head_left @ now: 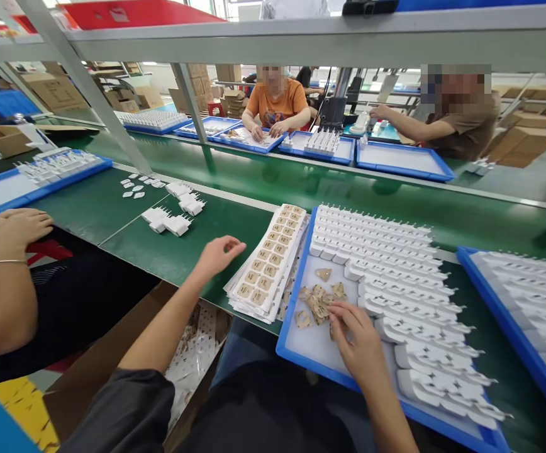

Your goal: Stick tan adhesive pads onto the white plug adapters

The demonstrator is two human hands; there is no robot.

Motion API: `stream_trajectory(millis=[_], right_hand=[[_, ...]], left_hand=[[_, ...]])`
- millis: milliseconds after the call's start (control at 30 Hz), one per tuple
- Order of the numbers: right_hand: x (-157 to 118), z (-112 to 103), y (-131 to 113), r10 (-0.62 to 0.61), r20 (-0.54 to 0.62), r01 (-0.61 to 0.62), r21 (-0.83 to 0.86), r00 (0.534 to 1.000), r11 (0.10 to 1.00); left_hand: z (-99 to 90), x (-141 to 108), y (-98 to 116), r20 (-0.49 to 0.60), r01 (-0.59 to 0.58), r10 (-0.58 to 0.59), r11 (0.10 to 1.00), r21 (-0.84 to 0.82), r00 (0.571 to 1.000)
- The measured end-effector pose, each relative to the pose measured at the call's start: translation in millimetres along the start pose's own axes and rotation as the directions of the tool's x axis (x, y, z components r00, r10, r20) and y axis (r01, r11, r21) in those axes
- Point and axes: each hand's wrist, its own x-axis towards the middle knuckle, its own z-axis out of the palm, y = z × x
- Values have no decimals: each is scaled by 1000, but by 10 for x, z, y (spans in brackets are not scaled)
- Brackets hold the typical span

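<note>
Left hand [216, 257]: raised over the table [239, 217] near its front edge, fingers loosely curled; fingertip contact cannot be told. Right hand [360, 343]: palm down past the near rim of the tray [313, 366], fingertips at the tan pieces [319, 307] beside its left rim; grip cannot be told. White plug parts [395, 277] line the right side. Bare table lies beyond the left hand; sheet stack [268, 261] closely borders the tray's left rim.

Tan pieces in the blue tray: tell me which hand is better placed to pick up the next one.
Right, most likely: the right hand has its fingers at the tan pieces, while the left hand, seemingly empty, is across the stack of sheets from them.
</note>
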Motion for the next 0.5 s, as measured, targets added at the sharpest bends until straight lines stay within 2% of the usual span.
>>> stream_trajectory(millis=[67, 167, 367, 500], right_hand=[[-3, -6, -4, 6, 0, -6, 3, 1000, 1000], [-15, -12, -3, 25, 0, -25, 15, 1000, 1000], [-30, -9, -11, 44, -3, -44, 29, 999, 999], [-22, -20, -42, 49, 19, -50, 34, 999, 998]], left_hand=[[201, -69, 161, 112, -16, 22, 998, -55, 993], [324, -87, 254, 180, 9, 12, 993, -116, 984], [278, 6, 204, 275, 74, -8, 971, -228, 961], [257, 15, 231, 274, 93, -26, 967, -236, 962]])
